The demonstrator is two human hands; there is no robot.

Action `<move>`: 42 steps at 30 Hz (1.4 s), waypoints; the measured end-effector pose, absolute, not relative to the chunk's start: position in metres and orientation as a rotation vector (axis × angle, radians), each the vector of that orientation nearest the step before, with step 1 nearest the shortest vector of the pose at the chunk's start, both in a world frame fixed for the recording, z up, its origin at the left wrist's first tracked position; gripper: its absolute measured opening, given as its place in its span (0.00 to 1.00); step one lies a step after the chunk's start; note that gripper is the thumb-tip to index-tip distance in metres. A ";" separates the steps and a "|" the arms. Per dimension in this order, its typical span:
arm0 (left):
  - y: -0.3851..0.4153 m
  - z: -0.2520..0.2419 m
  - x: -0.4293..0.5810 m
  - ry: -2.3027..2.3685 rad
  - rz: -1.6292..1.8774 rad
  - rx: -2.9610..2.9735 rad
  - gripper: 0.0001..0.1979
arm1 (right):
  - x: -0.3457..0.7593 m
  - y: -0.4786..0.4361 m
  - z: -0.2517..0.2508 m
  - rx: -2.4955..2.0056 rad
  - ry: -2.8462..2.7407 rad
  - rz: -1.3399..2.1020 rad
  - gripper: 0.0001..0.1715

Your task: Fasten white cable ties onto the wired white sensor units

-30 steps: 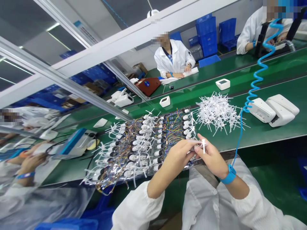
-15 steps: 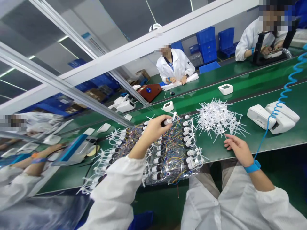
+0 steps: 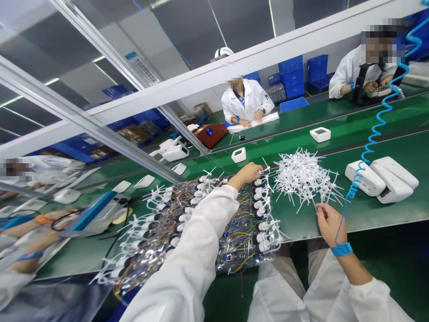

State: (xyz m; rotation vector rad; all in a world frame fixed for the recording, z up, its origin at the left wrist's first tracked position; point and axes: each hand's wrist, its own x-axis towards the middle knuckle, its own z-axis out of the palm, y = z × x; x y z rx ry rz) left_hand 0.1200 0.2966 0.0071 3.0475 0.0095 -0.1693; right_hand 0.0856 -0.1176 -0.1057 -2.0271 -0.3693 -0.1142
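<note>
My left hand (image 3: 250,173) reaches to the far end of the right-hand row, its fingers closed round a small pump (image 3: 260,171) with a white tube; the palm hides most of it. Below it lie similar black-and-white pumps (image 3: 263,226) with looped tubes, white ties and coloured wires, on clear plastic bags (image 3: 234,259). A heap of white cable ties (image 3: 298,174) is right of them. At the heap's near edge, my right hand (image 3: 331,223) has thumb and forefinger pinched at the end of a cable tie (image 3: 314,202).
White device housings (image 3: 392,179) stand at the right, beside a blue coiled cord (image 3: 372,138) running to my right wristband. Small white devices (image 3: 320,134) sit on the green belt. A co-worker's hands (image 3: 56,219) are at the left, by a blue-and-grey device (image 3: 90,214).
My left hand has moved right and lowered the pump to the end of the row. My right hand's fingers have drawn together at the tie heap's edge. The camera view has shifted slightly.
</note>
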 end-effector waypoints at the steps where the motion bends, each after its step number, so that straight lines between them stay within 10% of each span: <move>1: 0.299 0.003 0.121 0.022 -0.171 3.061 0.13 | 0.085 -0.116 -0.105 -2.043 -0.395 -0.148 0.20; 42: 0.297 -0.014 0.111 -0.008 -0.160 3.108 0.10 | 0.076 -0.108 -0.105 -2.166 -0.552 -0.297 0.17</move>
